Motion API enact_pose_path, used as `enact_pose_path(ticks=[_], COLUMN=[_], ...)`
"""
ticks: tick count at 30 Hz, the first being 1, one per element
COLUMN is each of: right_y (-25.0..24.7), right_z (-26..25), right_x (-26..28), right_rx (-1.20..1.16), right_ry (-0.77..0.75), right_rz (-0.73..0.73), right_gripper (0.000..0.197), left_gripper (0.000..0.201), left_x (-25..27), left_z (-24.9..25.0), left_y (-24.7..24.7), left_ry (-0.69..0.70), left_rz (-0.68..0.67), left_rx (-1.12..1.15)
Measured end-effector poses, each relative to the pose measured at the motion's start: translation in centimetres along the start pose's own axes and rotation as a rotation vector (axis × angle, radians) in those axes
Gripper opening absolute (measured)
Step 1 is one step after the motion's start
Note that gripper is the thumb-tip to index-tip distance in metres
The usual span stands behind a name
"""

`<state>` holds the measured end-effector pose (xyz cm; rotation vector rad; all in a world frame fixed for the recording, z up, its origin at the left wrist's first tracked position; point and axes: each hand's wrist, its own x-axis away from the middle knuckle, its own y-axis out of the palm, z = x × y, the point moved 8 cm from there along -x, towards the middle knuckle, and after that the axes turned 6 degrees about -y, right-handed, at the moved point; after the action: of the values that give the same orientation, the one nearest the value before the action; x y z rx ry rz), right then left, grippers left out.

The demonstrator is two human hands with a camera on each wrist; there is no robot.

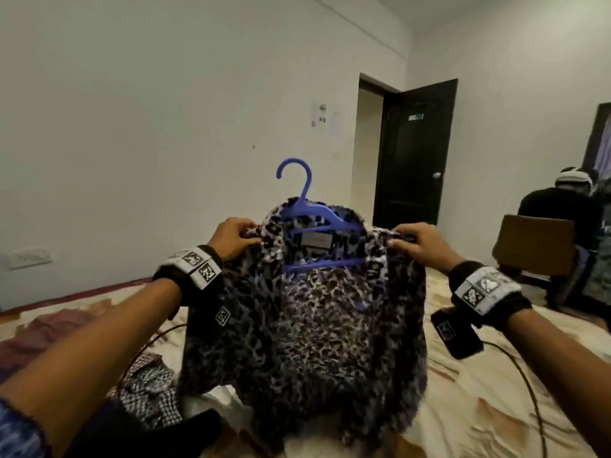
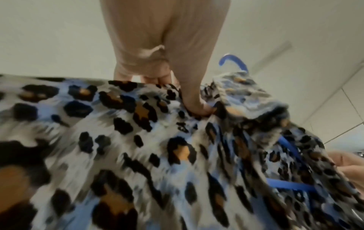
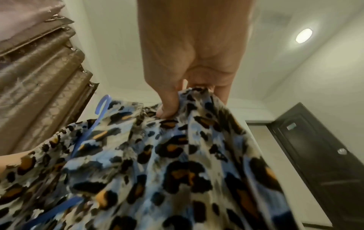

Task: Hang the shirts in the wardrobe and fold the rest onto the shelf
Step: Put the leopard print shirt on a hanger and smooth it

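- Leopard-print shirt (image 1: 307, 312): held up in the air above the bed (image 1: 479, 401), front open toward the camera, hem hanging near the bedspread.
- Blue hanger (image 1: 297, 193) inside the collar; hook upright above the neckline, crossbar visible through the open front.
- Left hand (image 1: 233, 236): pinched on the left shoulder seam, thumb pressed into the fabric.
- Right hand (image 1: 418, 241): clamped on the right shoulder fabric.
- Checked garment (image 1: 148, 388) and maroon cloth (image 1: 49, 332) lying on the bed, lower left.
- Dark door (image 1: 413, 153) ajar behind.
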<state>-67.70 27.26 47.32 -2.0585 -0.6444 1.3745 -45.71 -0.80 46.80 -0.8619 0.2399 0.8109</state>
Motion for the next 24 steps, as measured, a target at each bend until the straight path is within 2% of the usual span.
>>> enact_pose_path(ticks=[4, 6, 7, 10, 17, 19, 21, 24], right_y=[8.4, 13.9, 16.8, 24.6, 38.2, 40.4, 41.4, 41.9], right_z=[3.2, 5.6, 7.1, 10.8, 18.8, 21.1, 23.1, 24.1], right_x=[3.8, 5.9, 6.9, 9.9, 16.4, 18.3, 19.6, 20.5], right_rx=[-0.078, -0.142, -0.17, -0.23, -0.292, -0.217, -0.057, 0.12], right_ry=[0.129, 0.18, 0.227, 0.355, 0.555, 0.622, 0.663, 0.662], right_rz=[-0.158, -0.261, -0.328, -0.518, -0.802, -0.788, -0.737, -0.73], right_gripper=[0.032, 0.05, 0.05, 0.03, 0.021, 0.025, 0.031, 0.043], left_gripper=[0.027, 0.036, 0.037, 0.034, 0.041, 0.038, 0.025, 0.01], left_x=[2.3, 3.6, 4.3, 6.3, 9.8, 11.0, 11.8, 12.0], left_z=[-5.9, -10.2, -12.4, -18.8, -30.4, -32.4, -33.2, -32.8], left_y=[4.8, 8.1, 9.6, 14.2, 24.7, 27.3, 29.3, 31.0], left_ry=[-0.102, -0.196, -0.255, -0.422, -0.625, -0.657, -0.671, -0.626], left_rz=[-0.092, -0.137, -0.151, -0.201, -0.39, -0.476, -0.531, -0.516], left_rx=[-0.074, -0.145, -0.171, -0.207, -0.427, -0.47, -0.497, -0.548])
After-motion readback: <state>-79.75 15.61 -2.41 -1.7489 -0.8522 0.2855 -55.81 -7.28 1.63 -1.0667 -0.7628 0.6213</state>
